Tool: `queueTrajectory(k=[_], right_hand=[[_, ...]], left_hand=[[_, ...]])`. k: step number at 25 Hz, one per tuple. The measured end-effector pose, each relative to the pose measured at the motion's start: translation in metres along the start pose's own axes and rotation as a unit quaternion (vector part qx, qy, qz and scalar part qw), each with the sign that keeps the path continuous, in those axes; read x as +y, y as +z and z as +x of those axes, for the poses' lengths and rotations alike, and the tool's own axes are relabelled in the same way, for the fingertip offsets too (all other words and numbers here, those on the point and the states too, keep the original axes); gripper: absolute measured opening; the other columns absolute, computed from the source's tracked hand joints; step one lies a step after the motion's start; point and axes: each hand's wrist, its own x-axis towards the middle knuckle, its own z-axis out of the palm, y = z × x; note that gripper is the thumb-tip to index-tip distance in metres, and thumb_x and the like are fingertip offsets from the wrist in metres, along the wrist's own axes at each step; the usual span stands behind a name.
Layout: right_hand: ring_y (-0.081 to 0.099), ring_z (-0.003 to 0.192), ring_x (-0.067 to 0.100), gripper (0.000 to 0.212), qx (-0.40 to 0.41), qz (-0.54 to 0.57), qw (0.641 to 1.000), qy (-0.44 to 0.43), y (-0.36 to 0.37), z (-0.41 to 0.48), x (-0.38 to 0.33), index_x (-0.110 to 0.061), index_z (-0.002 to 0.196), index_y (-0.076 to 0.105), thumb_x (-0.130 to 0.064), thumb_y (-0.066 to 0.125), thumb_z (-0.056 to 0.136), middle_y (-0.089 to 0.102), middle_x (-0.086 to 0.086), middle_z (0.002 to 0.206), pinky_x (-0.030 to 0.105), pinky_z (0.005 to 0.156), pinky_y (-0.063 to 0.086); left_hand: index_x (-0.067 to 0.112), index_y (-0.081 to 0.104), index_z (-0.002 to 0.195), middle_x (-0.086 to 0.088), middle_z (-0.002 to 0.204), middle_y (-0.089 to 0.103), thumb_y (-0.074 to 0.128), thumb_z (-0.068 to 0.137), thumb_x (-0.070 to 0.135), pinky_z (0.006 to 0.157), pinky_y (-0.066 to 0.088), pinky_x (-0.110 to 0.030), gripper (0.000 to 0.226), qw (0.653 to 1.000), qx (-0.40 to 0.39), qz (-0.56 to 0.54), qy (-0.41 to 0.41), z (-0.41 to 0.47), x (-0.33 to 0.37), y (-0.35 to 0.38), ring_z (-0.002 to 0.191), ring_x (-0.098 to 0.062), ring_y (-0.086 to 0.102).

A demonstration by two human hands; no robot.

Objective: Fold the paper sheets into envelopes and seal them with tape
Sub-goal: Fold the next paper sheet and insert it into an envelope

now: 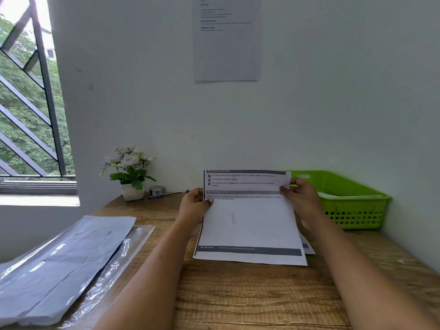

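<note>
Pinching one printed paper sheet (250, 222) just left of green basket (357, 203), top part lifted upright, bottom edge resting on worktop (238, 294). Left hand (194, 206) on the sheet's edge far from basket, right hand (301, 194) on the edge next to basket, both high up near the top corners. Left fingers (209, 201) pinching: thumb on printed face, rest hidden behind. Same for right fingers (284, 189), thumb in front, others curled behind the paper. Likely light, thin, floppy (bowing a little between the two grips), so needs a two-point hold to stay flat. Creases easily and for good, so worth lining up edges before pressing any fold. Low slip risk, some tear risk if tugged apart. Best holds, as a judgement: opposite edges or corners, then flat on worktop for creasing. Second sheet (308, 246) peeking out beneath, on the basket side. Tape roll (156, 189) well left of basket by the wall, beside pen (166, 194) and potted plant (131, 184), not yet in use. Stack of sheets in clear sleeve (64, 263) far left of basket. No fold visible, so probably early in the folding step.
</note>
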Motion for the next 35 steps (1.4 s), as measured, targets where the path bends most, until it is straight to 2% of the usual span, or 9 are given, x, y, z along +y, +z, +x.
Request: queueTrajectory(k=[6,10,17,19,21,25,29,31,35], right_hand=[[0.064,0.081,0.021,0.028,-0.058,0.026,0.997,0.033,0.003,-0.004,-0.004,-0.004,0.103,0.063,0.015,0.059,0.082,0.067,0.009,0.091,0.036,0.083,0.053],[0.062,0.079,0.029,0.031,-0.040,0.030,0.998,0.035,0.004,-0.005,-0.001,-0.008,0.075,0.071,0.018,0.055,0.081,0.067,0.014,0.082,0.043,0.081,0.052],[0.064,0.094,0.028,0.031,0.001,0.000,1.000,0.015,0.002,-0.006,0.001,-0.014,0.072,0.073,0.013,0.059,0.078,0.068,0.009,0.103,0.045,0.080,0.056],[0.063,0.099,0.027,0.033,0.012,-0.007,1.000,0.010,0.002,-0.004,0.003,-0.016,0.069,0.073,0.013,0.058,0.077,0.067,0.008,0.106,0.044,0.083,0.055],[0.063,0.094,0.025,0.035,0.013,-0.015,1.000,0.024,0.001,-0.003,0.002,-0.015,0.073,0.072,0.011,0.050,0.082,0.067,0.012,0.108,0.040,0.080,0.053],[0.061,0.074,0.029,0.036,-0.004,0.079,0.992,0.103,0.001,0.000,-0.007,-0.019,0.096,0.069,0.000,0.038,0.091,0.067,0.017,0.101,0.040,0.068,0.050],[0.063,0.091,0.027,0.053,-0.073,0.030,0.988,0.133,-0.003,-0.001,-0.009,-0.029,0.126,0.049,0.006,0.052,0.087,0.063,0.008,0.107,0.037,0.065,0.056],[0.061,0.101,0.033,0.055,-0.104,0.032,0.984,0.141,-0.003,-0.003,-0.008,-0.022,0.125,0.050,0.015,0.051,0.084,0.060,0.011,0.116,0.038,0.060,0.058],[0.063,0.090,0.028,0.043,-0.110,0.045,0.983,0.137,-0.006,-0.005,-0.011,-0.020,0.106,0.059,0.017,0.050,0.085,0.063,0.008,0.104,0.036,0.055,0.059]], left_hand=[[0.010,0.063,0.089,-0.012,0.087,0.066,0.039,0.092,-0.012,0.074,0.054,-0.039,0.032,0.998,0.004,-0.068,-0.001,-0.002,0.003,-0.003,0.074,-0.026,0.063],[0.016,0.059,0.074,-0.011,0.078,0.056,0.035,0.096,0.002,0.059,0.047,-0.032,0.034,0.995,0.002,-0.087,-0.044,-0.002,0.004,-0.008,0.062,-0.024,0.053],[0.015,0.059,0.106,-0.016,0.097,0.065,0.043,0.098,0.034,0.063,0.054,-0.037,0.026,0.979,-0.078,-0.142,-0.124,-0.008,0.012,-0.010,0.076,-0.030,0.064],[0.019,0.055,0.115,-0.017,0.112,0.060,0.051,0.094,0.013,0.057,0.055,-0.035,0.021,0.986,-0.085,-0.090,-0.112,-0.008,0.011,-0.008,0.080,-0.030,0.064],[0.025,0.050,0.120,-0.018,0.117,0.055,0.049,0.091,-0.007,0.049,0.054,-0.032,0.044,0.994,-0.066,-0.042,-0.082,-0.007,0.010,-0.005,0.078,-0.029,0.062],[0.033,0.036,0.126,-0.010,0.104,0.054,0.050,0.089,-0.011,0.048,0.056,-0.032,0.059,0.997,-0.042,-0.018,-0.055,-0.011,0.012,-0.005,0.081,-0.027,0.061],[0.023,0.041,0.126,-0.012,0.108,0.056,0.047,0.090,-0.013,0.054,0.059,-0.034,0.052,0.992,-0.043,-0.090,-0.075,-0.008,0.012,-0.005,0.084,-0.027,0.062],[0.015,0.046,0.122,-0.014,0.113,0.055,0.044,0.090,-0.016,0.056,0.060,-0.031,0.044,0.990,-0.042,-0.109,-0.082,-0.008,0.012,-0.004,0.086,-0.026,0.061],[0.005,0.052,0.117,-0.016,0.104,0.060,0.037,0.092,-0.015,0.057,0.059,-0.024,0.035,0.982,-0.049,-0.160,-0.083,-0.007,0.012,-0.004,0.086,-0.023,0.062]])
